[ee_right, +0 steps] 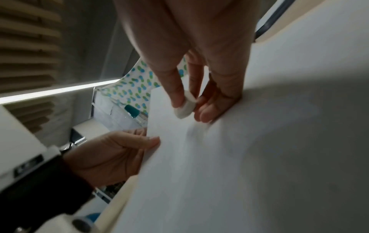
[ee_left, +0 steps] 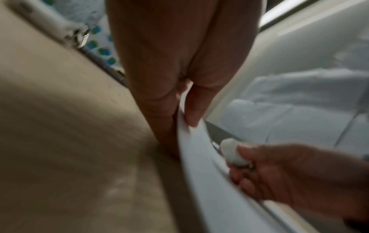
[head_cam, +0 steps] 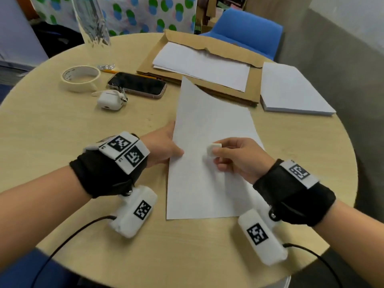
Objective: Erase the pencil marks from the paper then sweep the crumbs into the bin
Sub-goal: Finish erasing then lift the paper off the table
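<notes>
Erasing step in hand. My right hand (head_cam: 239, 157) pinches small white block eraser (head_cam: 214, 149) just over white paper sheet (head_cam: 207, 183) lying on round pale wooden bench (head_cam: 62, 121). My left hand (head_cam: 164, 146) pinches sheet's left edge, thumb on top. Pencil marks too faint to place. Next, likely: press eraser down, rub, keep sheet pinned. Bin unseen.

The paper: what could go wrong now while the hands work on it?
The left hand pinches only the left edge of the paper, so rubbing with the eraser in the right hand might crease the sheet. No bin is in view; crumbs might scatter on the table.
</notes>
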A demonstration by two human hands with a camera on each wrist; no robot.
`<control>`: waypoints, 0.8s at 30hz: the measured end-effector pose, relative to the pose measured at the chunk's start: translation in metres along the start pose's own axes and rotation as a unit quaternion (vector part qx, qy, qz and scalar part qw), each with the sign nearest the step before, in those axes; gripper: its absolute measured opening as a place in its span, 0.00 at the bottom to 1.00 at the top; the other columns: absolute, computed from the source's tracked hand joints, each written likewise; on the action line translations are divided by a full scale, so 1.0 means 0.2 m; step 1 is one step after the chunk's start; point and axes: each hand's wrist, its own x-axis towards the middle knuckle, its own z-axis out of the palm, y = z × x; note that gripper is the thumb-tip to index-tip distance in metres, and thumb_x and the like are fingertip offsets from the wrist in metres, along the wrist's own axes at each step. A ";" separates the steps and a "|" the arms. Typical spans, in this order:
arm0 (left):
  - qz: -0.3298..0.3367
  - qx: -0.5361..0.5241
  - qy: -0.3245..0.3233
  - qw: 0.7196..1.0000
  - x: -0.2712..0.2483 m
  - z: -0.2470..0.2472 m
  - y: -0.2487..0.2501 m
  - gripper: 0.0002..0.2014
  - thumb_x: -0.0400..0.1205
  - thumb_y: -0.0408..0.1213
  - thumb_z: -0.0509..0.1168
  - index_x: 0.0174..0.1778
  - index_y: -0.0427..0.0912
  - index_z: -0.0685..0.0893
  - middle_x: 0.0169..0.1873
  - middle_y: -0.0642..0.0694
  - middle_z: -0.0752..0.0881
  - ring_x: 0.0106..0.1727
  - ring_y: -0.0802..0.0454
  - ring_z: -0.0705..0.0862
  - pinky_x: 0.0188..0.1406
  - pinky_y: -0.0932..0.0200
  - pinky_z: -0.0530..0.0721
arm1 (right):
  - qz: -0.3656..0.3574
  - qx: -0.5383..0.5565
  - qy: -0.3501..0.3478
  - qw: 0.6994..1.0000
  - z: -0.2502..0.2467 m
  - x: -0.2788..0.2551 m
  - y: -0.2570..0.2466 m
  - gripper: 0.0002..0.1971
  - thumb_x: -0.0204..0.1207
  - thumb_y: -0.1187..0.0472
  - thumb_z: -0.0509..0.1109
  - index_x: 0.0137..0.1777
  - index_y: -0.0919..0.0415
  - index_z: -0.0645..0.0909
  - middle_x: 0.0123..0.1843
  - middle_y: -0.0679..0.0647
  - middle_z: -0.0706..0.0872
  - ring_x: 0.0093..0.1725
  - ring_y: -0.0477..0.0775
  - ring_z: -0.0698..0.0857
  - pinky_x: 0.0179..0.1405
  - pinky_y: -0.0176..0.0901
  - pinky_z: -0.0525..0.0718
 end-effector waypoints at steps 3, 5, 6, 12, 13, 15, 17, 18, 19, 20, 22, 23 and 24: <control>0.023 0.190 0.005 0.982 -0.02 -0.02 0.01 0.55 0.74 0.25 0.70 0.79 0.63 0.35 0.75 0.44 0.69 0.62 0.43 0.81 0.61 0.49 0.81 | -0.014 -0.031 0.013 0.999 0.02 0.01 0.01 0.03 0.73 0.69 0.72 0.41 0.63 0.83 0.36 0.57 0.82 0.31 0.49 0.78 0.23 0.31 0.80; 0.015 0.312 -0.013 0.950 -0.02 -0.03 0.01 0.52 0.73 0.32 0.74 0.80 0.63 0.43 0.73 0.44 0.69 0.59 0.46 0.79 0.58 0.55 0.79 | -0.027 -0.080 0.017 0.996 0.03 0.01 0.01 0.03 0.73 0.68 0.73 0.40 0.61 0.83 0.35 0.55 0.82 0.30 0.47 0.77 0.22 0.29 0.78; 0.008 0.360 -0.027 0.932 -0.02 -0.03 0.01 0.49 0.72 0.37 0.75 0.80 0.62 0.49 0.72 0.44 0.67 0.63 0.45 0.76 0.61 0.56 0.75 | -0.031 -0.113 0.017 0.993 0.03 0.01 0.00 0.03 0.72 0.66 0.74 0.39 0.60 0.84 0.33 0.54 0.82 0.28 0.46 0.76 0.21 0.29 0.76; -0.025 0.476 -0.066 0.877 -0.02 -0.03 -0.02 0.57 0.62 0.55 0.78 0.81 0.61 0.48 0.69 0.44 0.60 0.72 0.40 0.66 0.73 0.47 0.70 | 0.017 -0.269 -0.050 0.962 0.11 0.05 -0.09 0.06 0.68 0.60 0.78 0.41 0.61 0.85 0.29 0.52 0.82 0.24 0.45 0.77 0.26 0.33 0.77; -0.023 0.489 -0.068 0.869 -0.02 -0.02 -0.02 0.59 0.62 0.57 0.78 0.81 0.60 0.46 0.69 0.44 0.59 0.73 0.40 0.66 0.73 0.47 0.71 | 0.014 -0.277 -0.043 0.960 0.12 0.07 -0.11 0.06 0.68 0.61 0.78 0.40 0.60 0.85 0.29 0.52 0.82 0.25 0.46 0.78 0.28 0.34 0.78; -0.023 0.511 -0.068 0.857 -0.02 -0.02 -0.02 0.60 0.61 0.59 0.77 0.81 0.60 0.43 0.69 0.44 0.59 0.72 0.41 0.67 0.69 0.49 0.73 | -0.003 -0.300 -0.021 0.954 0.15 0.11 -0.14 0.06 0.67 0.60 0.78 0.38 0.59 0.84 0.29 0.52 0.82 0.28 0.48 0.79 0.31 0.37 0.80; -0.026 0.528 -0.066 0.846 -0.01 -0.02 -0.01 0.60 0.62 0.60 0.76 0.81 0.60 0.42 0.71 0.44 0.59 0.73 0.41 0.67 0.66 0.49 0.73 | -0.018 -0.339 -0.027 0.940 0.17 0.11 -0.14 0.07 0.68 0.59 0.77 0.41 0.61 0.85 0.30 0.53 0.82 0.28 0.50 0.79 0.32 0.41 0.79; -0.026 0.534 -0.068 0.842 -0.01 -0.02 -0.01 0.60 0.62 0.60 0.76 0.81 0.59 0.42 0.71 0.44 0.59 0.74 0.41 0.67 0.66 0.49 0.73 | -0.019 -0.358 -0.049 0.932 0.18 0.09 -0.13 0.07 0.68 0.59 0.77 0.42 0.61 0.85 0.30 0.52 0.82 0.28 0.50 0.79 0.31 0.42 0.78; -0.027 0.538 -0.070 0.840 -0.01 -0.02 -0.01 0.60 0.62 0.60 0.76 0.81 0.59 0.41 0.72 0.44 0.58 0.74 0.41 0.66 0.67 0.49 0.73 | -0.015 -0.377 -0.082 0.922 0.18 0.05 -0.12 0.07 0.68 0.58 0.76 0.41 0.60 0.85 0.29 0.52 0.81 0.27 0.50 0.78 0.30 0.42 0.77; -0.028 0.539 -0.072 0.839 -0.01 -0.02 -0.01 0.61 0.62 0.60 0.76 0.81 0.58 0.40 0.72 0.44 0.58 0.75 0.41 0.66 0.67 0.48 0.72 | -0.004 -0.394 -0.115 0.912 0.19 0.02 -0.12 0.06 0.68 0.58 0.76 0.39 0.59 0.85 0.27 0.50 0.80 0.26 0.49 0.77 0.28 0.41 0.77; -0.026 0.546 -0.072 0.834 -0.01 -0.02 0.00 0.61 0.63 0.60 0.76 0.82 0.57 0.40 0.73 0.44 0.58 0.75 0.41 0.65 0.67 0.48 0.72 | 0.016 -0.416 -0.139 0.899 0.19 0.00 -0.14 0.05 0.66 0.56 0.78 0.36 0.56 0.86 0.26 0.49 0.82 0.26 0.47 0.76 0.28 0.38 0.77; -0.024 0.551 -0.071 0.831 -0.01 -0.02 0.00 0.60 0.63 0.61 0.75 0.82 0.57 0.40 0.73 0.44 0.58 0.75 0.41 0.65 0.67 0.48 0.72 | 0.016 -0.419 -0.125 0.899 0.19 0.03 -0.16 0.06 0.65 0.56 0.79 0.37 0.55 0.86 0.29 0.50 0.83 0.27 0.47 0.77 0.29 0.38 0.77; -0.022 0.555 -0.070 0.829 -0.01 -0.02 0.00 0.60 0.63 0.61 0.75 0.82 0.57 0.40 0.73 0.44 0.59 0.75 0.41 0.66 0.66 0.48 0.72 | 0.011 -0.415 -0.097 0.905 0.19 0.06 -0.19 0.07 0.64 0.56 0.80 0.39 0.55 0.87 0.31 0.52 0.84 0.27 0.47 0.77 0.30 0.38 0.77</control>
